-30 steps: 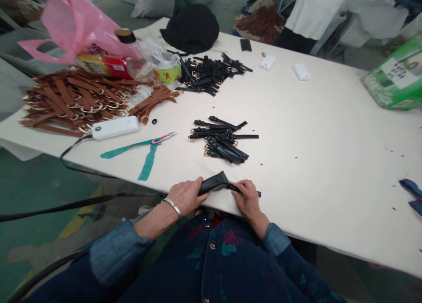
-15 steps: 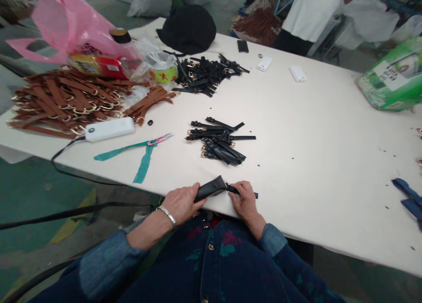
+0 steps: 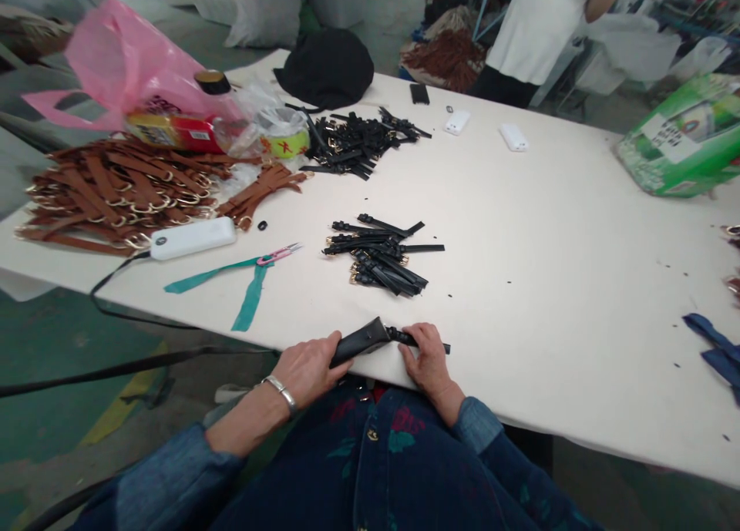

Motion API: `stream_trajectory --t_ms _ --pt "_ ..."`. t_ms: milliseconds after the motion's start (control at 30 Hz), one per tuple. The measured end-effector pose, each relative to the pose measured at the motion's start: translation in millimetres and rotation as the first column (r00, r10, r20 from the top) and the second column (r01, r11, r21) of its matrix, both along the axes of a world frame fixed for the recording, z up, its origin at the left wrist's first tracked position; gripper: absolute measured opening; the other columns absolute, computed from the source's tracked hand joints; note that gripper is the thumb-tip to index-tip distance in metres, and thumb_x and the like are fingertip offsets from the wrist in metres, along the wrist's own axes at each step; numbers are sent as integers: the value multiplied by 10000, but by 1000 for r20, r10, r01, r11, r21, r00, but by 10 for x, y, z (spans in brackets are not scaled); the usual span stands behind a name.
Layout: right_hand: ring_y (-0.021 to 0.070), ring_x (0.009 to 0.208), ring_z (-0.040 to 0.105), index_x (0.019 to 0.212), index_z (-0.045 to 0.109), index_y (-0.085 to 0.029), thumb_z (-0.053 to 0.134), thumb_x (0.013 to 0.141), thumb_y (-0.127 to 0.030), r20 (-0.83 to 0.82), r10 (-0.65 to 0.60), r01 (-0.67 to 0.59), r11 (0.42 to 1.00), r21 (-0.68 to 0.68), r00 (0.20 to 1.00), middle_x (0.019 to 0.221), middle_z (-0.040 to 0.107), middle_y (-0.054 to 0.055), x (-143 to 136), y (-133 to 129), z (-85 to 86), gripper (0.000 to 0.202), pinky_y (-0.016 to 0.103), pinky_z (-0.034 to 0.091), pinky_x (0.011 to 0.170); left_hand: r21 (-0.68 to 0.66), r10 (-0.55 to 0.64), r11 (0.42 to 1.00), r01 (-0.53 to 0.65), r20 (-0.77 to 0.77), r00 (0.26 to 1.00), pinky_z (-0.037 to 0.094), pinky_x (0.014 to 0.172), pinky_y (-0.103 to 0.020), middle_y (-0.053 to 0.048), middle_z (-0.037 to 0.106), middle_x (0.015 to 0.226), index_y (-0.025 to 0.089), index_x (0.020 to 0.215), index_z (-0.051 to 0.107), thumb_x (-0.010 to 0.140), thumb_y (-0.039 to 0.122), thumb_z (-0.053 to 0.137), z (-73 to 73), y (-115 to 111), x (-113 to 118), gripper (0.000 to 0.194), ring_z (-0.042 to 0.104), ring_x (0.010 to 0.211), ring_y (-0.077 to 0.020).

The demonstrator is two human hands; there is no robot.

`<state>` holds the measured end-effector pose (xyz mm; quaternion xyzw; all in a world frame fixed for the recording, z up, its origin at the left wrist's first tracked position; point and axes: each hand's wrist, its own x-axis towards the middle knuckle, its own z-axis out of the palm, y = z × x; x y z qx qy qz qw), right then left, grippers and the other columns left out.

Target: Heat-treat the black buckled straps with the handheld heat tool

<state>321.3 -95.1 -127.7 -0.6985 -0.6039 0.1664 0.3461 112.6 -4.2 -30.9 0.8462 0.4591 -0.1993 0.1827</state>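
Note:
My left hand, with a silver bangle at the wrist, is closed round a wide black leather strap at the table's front edge. My right hand pinches a narrow black strap that meets the wide strap's end; its tip sticks out past my fingers. Whether the two are joined is too small to tell. Just beyond my hands lies a small pile of short black buckle straps. Pink-handled thread snips tied with teal ribbon rest to the left.
Brown straps with metal rings are heaped at the left beside a white power bank. A black strap heap and black cap sit farther back. A green bag stands right. A person stands behind the table.
My left hand and the wide strap have shifted slightly left and down in view. More of the narrow strap shows between my hands. The whole view has tilted a little upward.

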Motion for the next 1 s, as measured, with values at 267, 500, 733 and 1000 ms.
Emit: stream_trajectory --t_ms 267,500,733,1000 --pt "220 941 450 1040 522 -188 535 710 -222 -8 -21 21 1000 20 1000 988 495 89 1 -2 -38 331 387 385 839 9 54 998 -54 61 997 407 632 -310 -96 636 840 207 973 464 760 538 349 -60 40 316 409 597 770 -230" --pt "212 952 456 997 546 -183 540 713 -203 -23 4 -3 999 55 1000 988 497 85 19 -1 -69 284 385 385 852 0 62 998 -62 -33 998 405 645 -298 -82 632 833 207 965 476 760 537 343 5 68 10 411 593 778 -220" --pt "208 945 459 984 566 -192 551 722 -198 -44 2 1 998 64 999 982 509 80 25 0 -110 262 382 395 841 12 50 999 -50 14 999 406 639 -298 -84 638 819 205 981 457 771 535 325 -75 -20 224 413 598 763 -213" --pt "207 932 470 989 576 -189 560 726 -207 -43 3 0 997 73 999 970 517 85 36 -7 -99 265 380 405 827 34 110 993 -110 -8 994 401 628 -295 -101 633 852 195 978 478 752 555 338 -62 186 224 447 592 768 -217"
